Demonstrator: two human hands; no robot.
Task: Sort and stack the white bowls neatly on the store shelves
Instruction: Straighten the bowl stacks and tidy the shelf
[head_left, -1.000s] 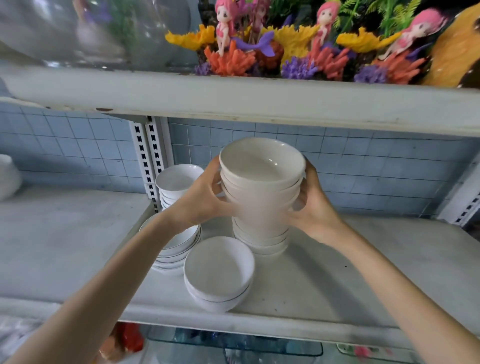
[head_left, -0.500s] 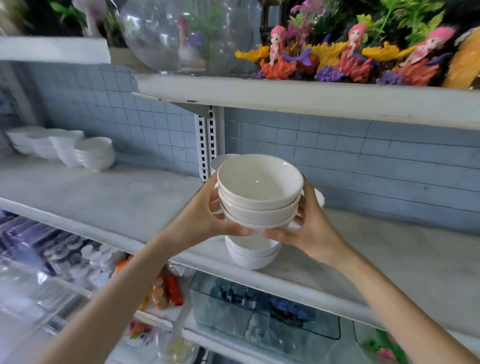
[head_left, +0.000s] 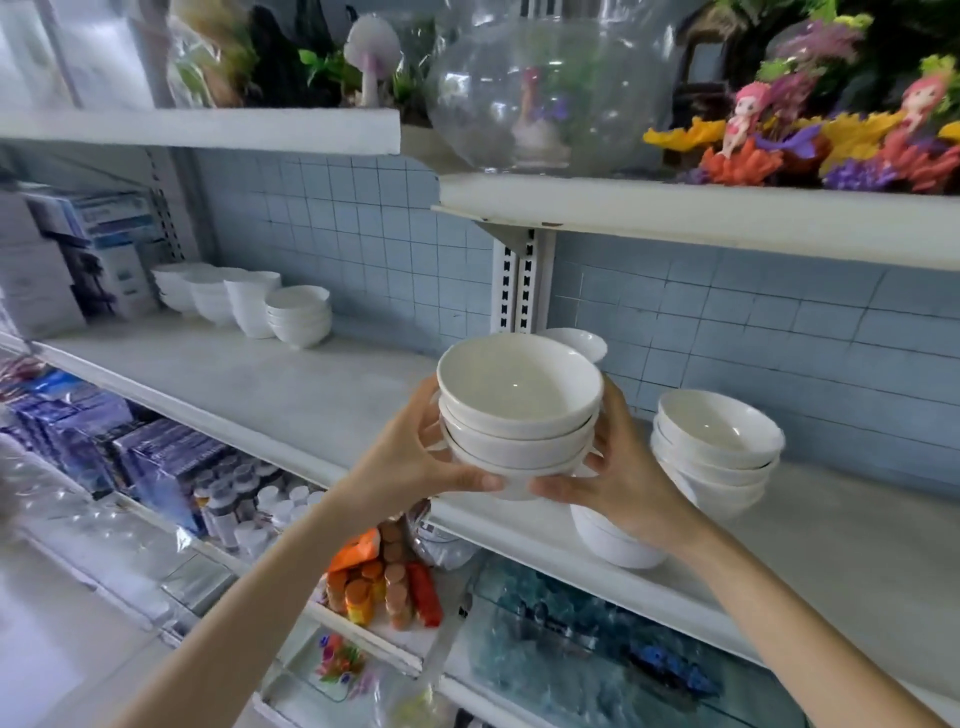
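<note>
Fingers of my left hand (head_left: 410, 462) and right hand (head_left: 623, 478) curl round the stack of three white bowls (head_left: 519, 415), held over the shelf (head_left: 291, 395) near its front edge, so I should hold it level and set it down gently.

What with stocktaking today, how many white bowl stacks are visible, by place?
Held stack, gripped by left hand and right hand: 1
Far-left stacks on the shelf: 4
Stacks near the hands: 3
Total: 8
</note>
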